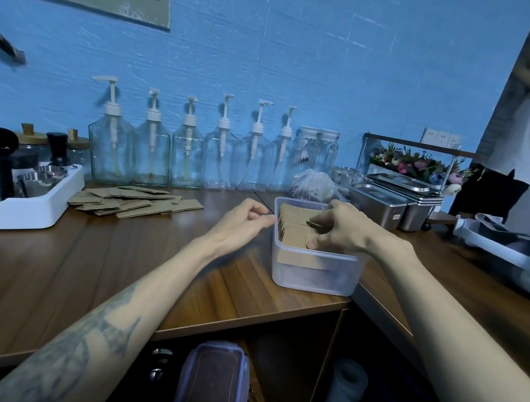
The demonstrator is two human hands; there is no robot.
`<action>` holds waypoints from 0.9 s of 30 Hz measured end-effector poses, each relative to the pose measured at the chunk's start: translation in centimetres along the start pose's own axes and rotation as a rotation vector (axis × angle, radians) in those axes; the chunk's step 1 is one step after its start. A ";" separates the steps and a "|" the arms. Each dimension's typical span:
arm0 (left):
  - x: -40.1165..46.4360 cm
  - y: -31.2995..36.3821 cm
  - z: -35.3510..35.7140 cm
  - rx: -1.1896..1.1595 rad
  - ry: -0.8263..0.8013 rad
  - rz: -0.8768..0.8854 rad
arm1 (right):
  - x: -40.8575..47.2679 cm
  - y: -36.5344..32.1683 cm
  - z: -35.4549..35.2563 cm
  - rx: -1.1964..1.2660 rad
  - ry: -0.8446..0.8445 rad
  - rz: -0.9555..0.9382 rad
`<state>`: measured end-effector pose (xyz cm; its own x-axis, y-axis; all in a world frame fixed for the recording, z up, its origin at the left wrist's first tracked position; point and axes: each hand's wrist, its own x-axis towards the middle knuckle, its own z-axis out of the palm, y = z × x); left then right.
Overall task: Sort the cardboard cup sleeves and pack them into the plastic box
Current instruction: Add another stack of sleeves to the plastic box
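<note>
Plastic box [315, 271] sits on the wooden counter [103, 265], near its inner corner edge. Inside the box: a row of cardboard sleeves [293, 226] standing on edge, packed toward the box's far & left side; one sleeve leans against the near wall, seen thru the plastic.

Right hand [339, 225] is over the box, fingers curled down onto the tops of the packed sleeves, thumb pressed on a sleeve face near the box's middle. Looks like it pinches them, but blur hides exactly how many. Left hand [242, 221] is just left of the box, fingertips touching or nearly touching its left rim, fingers loosely bent, holding nothing. Hands are apart, box rim between them.

Loose pile of flat sleeves [136, 202] lies on the counter well left of the box, not packed yet. Left of that pile: white tray [27, 205] w/ metal cups & a black tamper. Behind the box along the blue wall: row of clear pump bottles [184, 149]. Right-rear of the box: steel containers [384, 203] w/ lids. Below the counter, under the box: a lidded plastic container [212, 382] & a paper roll [346, 392].
</note>
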<state>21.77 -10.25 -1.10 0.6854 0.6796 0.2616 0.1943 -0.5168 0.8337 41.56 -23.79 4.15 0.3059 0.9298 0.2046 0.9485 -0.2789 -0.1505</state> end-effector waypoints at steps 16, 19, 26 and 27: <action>-1.6 -1.4 -5.9 0.110 0.122 0.041 | 3.4 -6.3 -0.2 0.194 0.088 -0.145; -2.4 -2.6 -8.7 0.161 0.167 0.023 | 5.3 -9.5 -0.3 0.229 0.094 -0.187; -4.3 -7.0 -16.5 0.318 0.270 -0.058 | 10.2 -18.7 3.2 0.224 -0.006 -0.306; -4.6 -7.8 -17.5 0.347 0.286 -0.073 | 10.9 -19.9 4.2 0.219 -0.021 -0.323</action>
<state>4.83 -0.19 -0.26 0.4498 0.8117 0.3727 0.4920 -0.5734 0.6551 25.68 -7.08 5.36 -0.0093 0.9666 0.2561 0.9548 0.0847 -0.2850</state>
